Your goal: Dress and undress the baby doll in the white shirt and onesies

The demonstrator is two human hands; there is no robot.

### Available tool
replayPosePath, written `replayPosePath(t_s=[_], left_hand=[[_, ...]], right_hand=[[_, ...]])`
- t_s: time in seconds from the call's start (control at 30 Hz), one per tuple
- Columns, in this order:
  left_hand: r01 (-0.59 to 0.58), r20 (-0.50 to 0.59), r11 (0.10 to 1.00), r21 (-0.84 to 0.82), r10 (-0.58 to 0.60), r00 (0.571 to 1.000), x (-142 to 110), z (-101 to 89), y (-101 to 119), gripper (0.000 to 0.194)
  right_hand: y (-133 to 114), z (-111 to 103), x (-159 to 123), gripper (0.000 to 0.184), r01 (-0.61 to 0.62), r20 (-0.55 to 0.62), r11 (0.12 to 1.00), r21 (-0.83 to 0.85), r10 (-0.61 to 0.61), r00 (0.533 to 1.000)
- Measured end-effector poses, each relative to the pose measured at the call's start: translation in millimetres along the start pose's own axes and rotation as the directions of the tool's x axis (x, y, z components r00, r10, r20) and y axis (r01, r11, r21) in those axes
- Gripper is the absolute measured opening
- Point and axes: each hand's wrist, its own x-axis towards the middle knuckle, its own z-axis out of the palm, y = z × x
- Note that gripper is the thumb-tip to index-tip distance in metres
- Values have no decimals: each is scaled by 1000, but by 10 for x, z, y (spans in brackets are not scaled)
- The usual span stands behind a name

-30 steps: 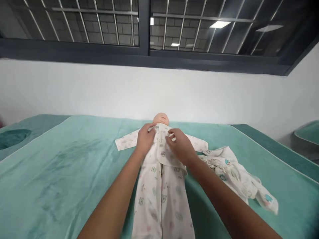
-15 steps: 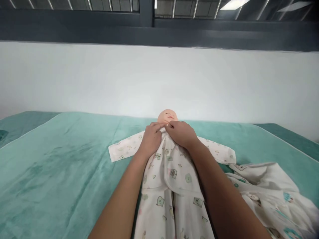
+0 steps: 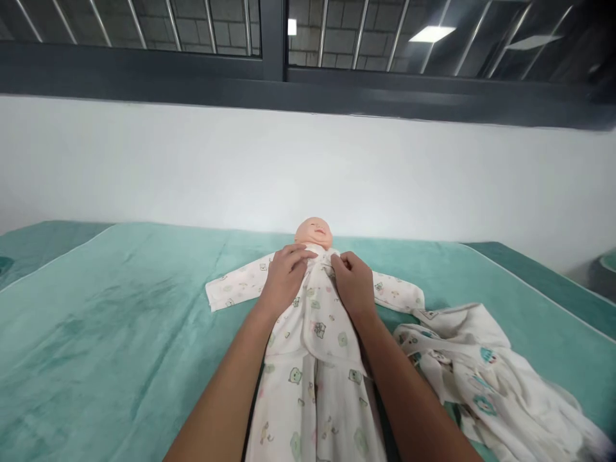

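A baby doll (image 3: 314, 232) lies face up, head toward the wall. It wears a white baby jacket (image 3: 327, 321) with small green animal prints, its sleeves spread to both sides. White printed pants (image 3: 293, 417) lie below the jacket hem. My left hand (image 3: 286, 276) rests on the upper chest at the left, fingers stretched over the jacket near the collar. On the other side of the chest, my right hand (image 3: 355, 282) has its fingers curled in a pinch on the jacket below the neck. The fingertips of the right hand are partly hidden.
A crumpled white printed baby garment (image 3: 481, 366) lies to the right, beside the right sleeve. Teal plush fabric (image 3: 120, 321) covers the surface. Behind it rises a white wall (image 3: 192, 167), under a dark window frame (image 3: 168, 74) with metal bars.
My hands have moved apart and down from the doll's neck, uncovering its chin and the collar. The right hand has shifted outward. The camera view has tilted up and turned slightly.
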Motion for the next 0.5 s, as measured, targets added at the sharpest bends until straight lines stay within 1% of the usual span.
replayPosePath(t_s=[0.07,0.13,0.17,0.23,0.3,0.33,0.43,0.5], left_hand=[[5,27,1000,1,-5,1000,-106,-24,19,30],[10,50,1000,0,-10,999,-190,-47,27,31],[15,58,1000,1,-15,998,-218,-56,29,32],[21,60,1000,-2,-21,998,-245,-64,28,34],[11,57,1000,-8,-10,998,-246,-63,21,34],[1,54,1000,-11,-1,999,-241,-60,16,34],[-12,57,1000,-18,13,998,-230,-50,-3,35],[-3,62,1000,-28,4,998,-228,-44,-15,35]], right_hand=[[43,-75,-150,27,-46,-7,998,46,47,999],[50,-129,-259,25,-49,3,995,85,49,999],[35,-146,-293,25,-25,19,995,97,23,1000],[-30,-158,-316,26,65,82,995,77,-71,994],[-124,-149,-291,28,164,170,986,-18,-159,973],[-172,-140,-268,30,200,213,976,-85,-178,961],[-287,-116,-194,32,242,286,929,-280,-160,945],[-327,-110,-170,29,254,309,902,-349,-145,940]])
